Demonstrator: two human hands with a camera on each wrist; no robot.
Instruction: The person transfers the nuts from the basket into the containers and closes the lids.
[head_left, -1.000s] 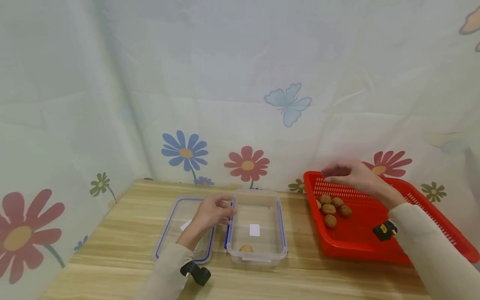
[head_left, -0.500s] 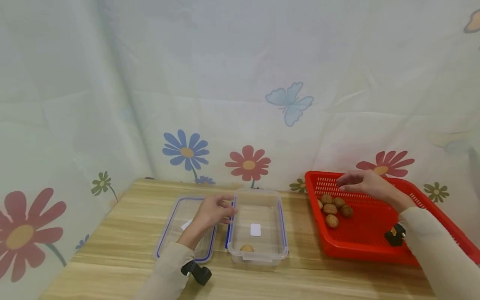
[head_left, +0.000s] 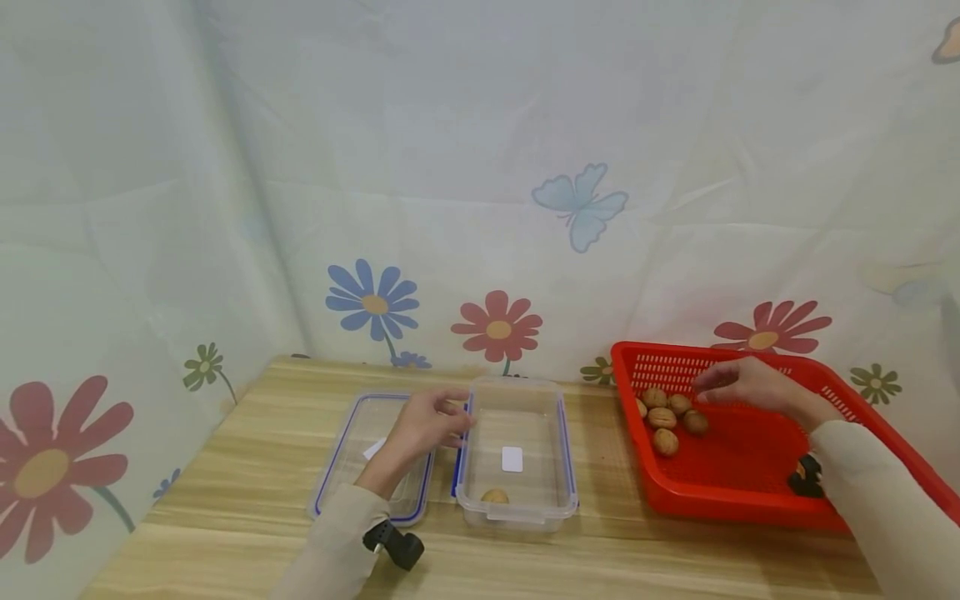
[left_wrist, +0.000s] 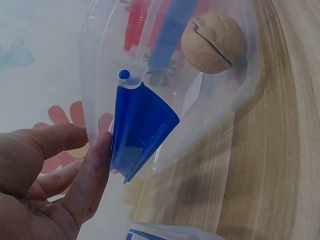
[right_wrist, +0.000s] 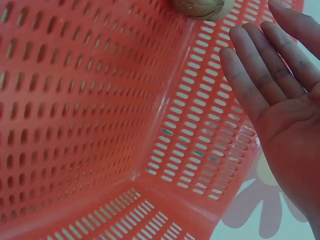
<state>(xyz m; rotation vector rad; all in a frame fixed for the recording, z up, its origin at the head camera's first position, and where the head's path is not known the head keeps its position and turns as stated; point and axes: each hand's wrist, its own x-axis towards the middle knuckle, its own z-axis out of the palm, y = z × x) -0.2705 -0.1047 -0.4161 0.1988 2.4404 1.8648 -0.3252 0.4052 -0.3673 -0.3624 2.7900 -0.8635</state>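
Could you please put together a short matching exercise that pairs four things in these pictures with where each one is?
Things:
1. single walnut
2. group of walnuts
3. lid
4. right hand

Places:
a. flat on the table under the left forearm
b. open above the red basket
c. alone inside the clear container
d. at the far left end of the red basket

Pairs: 1-c, 2-d, 3-a, 4-b

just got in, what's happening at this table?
A person's left hand holds the edge of a clear plastic box that has one walnut in it; the box's lid lies beside it. The right hand, fingers straight and holding nothing, hovers in a red basket just above a small pile of walnuts.
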